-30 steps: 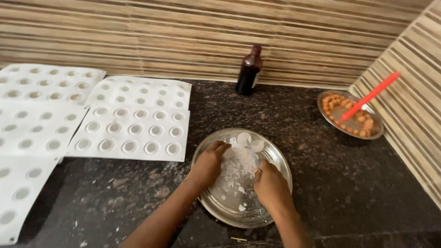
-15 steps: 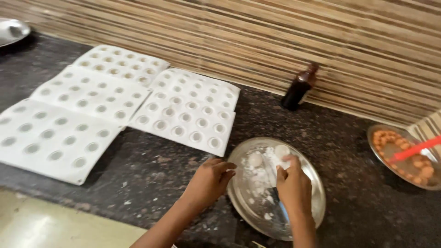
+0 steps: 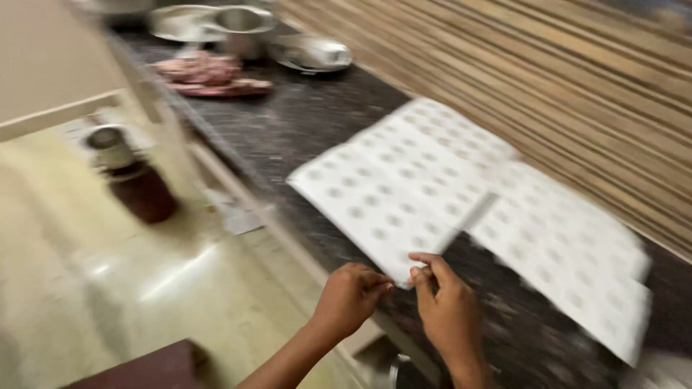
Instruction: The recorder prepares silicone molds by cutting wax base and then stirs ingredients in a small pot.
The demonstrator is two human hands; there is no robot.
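1. White dimpled tray (image 3: 404,194) lies flat on the dark counter (image 3: 303,122), long axis running away toward the striped wall (image 3: 577,79).
2. My left hand (image 3: 351,297) and right hand (image 3: 448,310) pinch its near corner.

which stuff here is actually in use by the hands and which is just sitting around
In use: left hand, right hand, near white mould sheet at its corner.
Lying about: second mould sheet, steel vessels, pink food, dark jar on floor.

both hands close together, left hand (image 3: 351,297) curled, right hand (image 3: 448,310) fingertips pinched
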